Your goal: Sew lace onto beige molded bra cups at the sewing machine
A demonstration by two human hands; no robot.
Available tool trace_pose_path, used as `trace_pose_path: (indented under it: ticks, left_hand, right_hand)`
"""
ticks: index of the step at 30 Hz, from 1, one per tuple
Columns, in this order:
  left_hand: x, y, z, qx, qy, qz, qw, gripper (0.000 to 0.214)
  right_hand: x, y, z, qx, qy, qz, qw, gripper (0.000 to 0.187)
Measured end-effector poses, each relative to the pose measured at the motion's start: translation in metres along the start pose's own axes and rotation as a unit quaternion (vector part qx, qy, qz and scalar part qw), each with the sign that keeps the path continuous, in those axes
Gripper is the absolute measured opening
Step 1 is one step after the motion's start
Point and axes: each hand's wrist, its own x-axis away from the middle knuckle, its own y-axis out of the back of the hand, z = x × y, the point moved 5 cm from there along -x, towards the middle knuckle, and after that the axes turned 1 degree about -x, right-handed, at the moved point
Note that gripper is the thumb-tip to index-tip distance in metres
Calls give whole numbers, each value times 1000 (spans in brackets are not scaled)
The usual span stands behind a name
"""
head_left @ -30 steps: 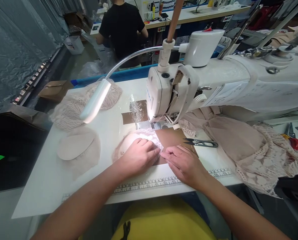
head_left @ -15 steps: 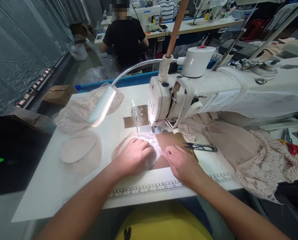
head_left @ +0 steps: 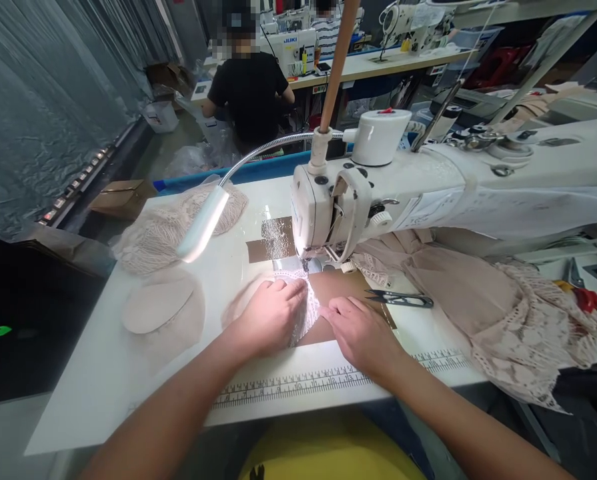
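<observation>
A pale lace fabric piece (head_left: 308, 321) lies under the head of a white sewing machine (head_left: 318, 213), its scalloped edge close to the needle area. My left hand (head_left: 273, 317) rests on the lace from the left, fingers laid over it and pressing it down, so much of the piece is hidden. At the lace's right edge my right hand (head_left: 355, 327) is closed, thumb and forefinger pinching the border. Thread snips (head_left: 401, 298) lie just right of that hand. Brown sheeting (head_left: 335, 287) covers the machine bed beneath the fabric.
A lamp (head_left: 203, 223) on a bent neck lights the work. Left of it are bundled lace pieces (head_left: 153, 237) and an oval pad (head_left: 158, 307). Beige lace garments (head_left: 478, 293) spread at right, near red-handled scissors (head_left: 595, 307). A ruler strip (head_left: 298, 387) runs along the front. A person (head_left: 248, 93) sits beyond.
The camera view has shifted slightly. My left fingers have moved a little toward the needle on the lace; the right hand keeps its pinch at the edge.
</observation>
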Motion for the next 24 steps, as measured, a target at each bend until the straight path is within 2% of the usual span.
trace_pose_path:
  ticks: [9,15,18,24]
  left_hand:
    - [-4,0,7,15,10,5,1000,55]
    - [-13,-5,23,-11,-3,19,1000,60]
    - [-21,-6,34,-21,-9,22,999,61]
    - [-31,-3,49,-26,-25,2,999,56]
  right_hand:
    - [-5,1,0,6,-6,14,1000,30]
    - [-23,4,-5,10,-40,113,993,24]
    - [-36,5,-8,17,-48,142,989,21]
    - [-49,1,-16,29,-55,129,990,26]
